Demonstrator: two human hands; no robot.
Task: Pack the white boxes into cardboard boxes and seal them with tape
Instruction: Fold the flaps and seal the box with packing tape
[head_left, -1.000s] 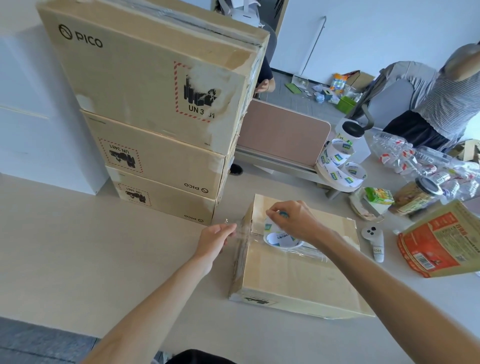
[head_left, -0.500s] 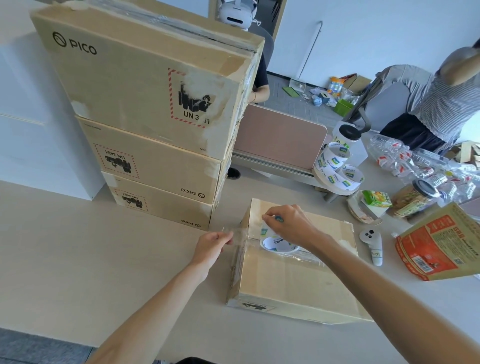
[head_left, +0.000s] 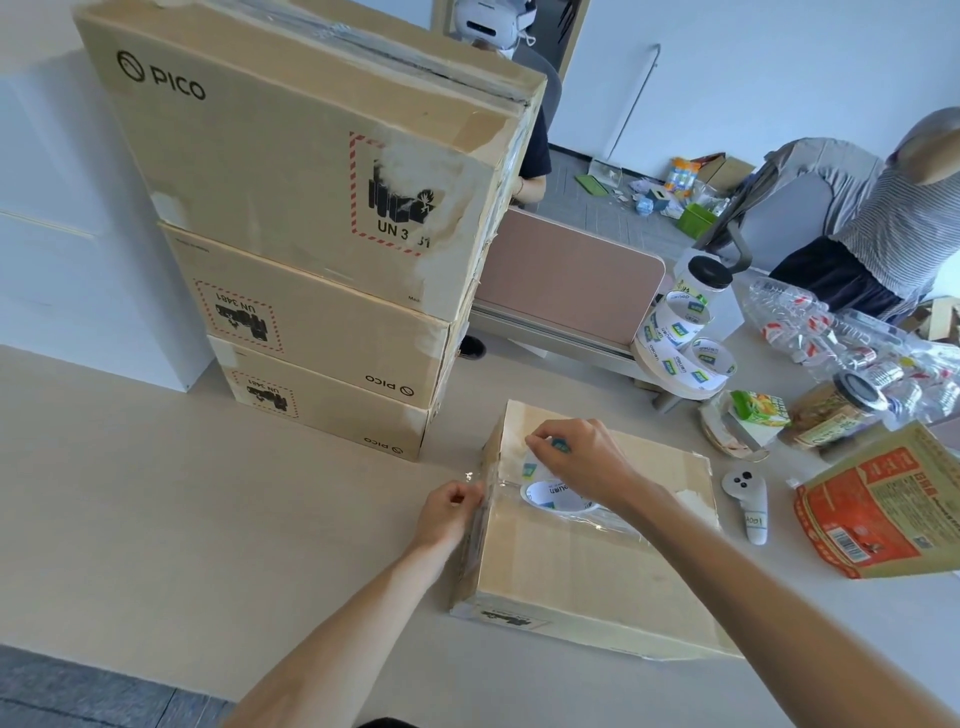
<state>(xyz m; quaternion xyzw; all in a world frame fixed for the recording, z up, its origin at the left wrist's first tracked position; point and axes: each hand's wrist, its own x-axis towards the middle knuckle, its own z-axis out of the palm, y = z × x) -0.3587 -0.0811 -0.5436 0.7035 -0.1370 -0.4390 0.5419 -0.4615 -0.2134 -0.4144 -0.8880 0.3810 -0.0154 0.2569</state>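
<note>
Little has shifted: both hands stay put. Left hand (head_left: 451, 512) pinches the clear tape end against the closed cardboard box (head_left: 587, 561) side; right hand (head_left: 576, 460) grips the tape roll (head_left: 556, 493) on its lid. Sealing is underway; next, I'd guess, press down and cut. Beyond, three stacked cartons (head_left: 311, 249) wait.

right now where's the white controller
In the head view the white controller lies on the table to the right, between the cardboard box being taped and the orange-red bag.
</note>
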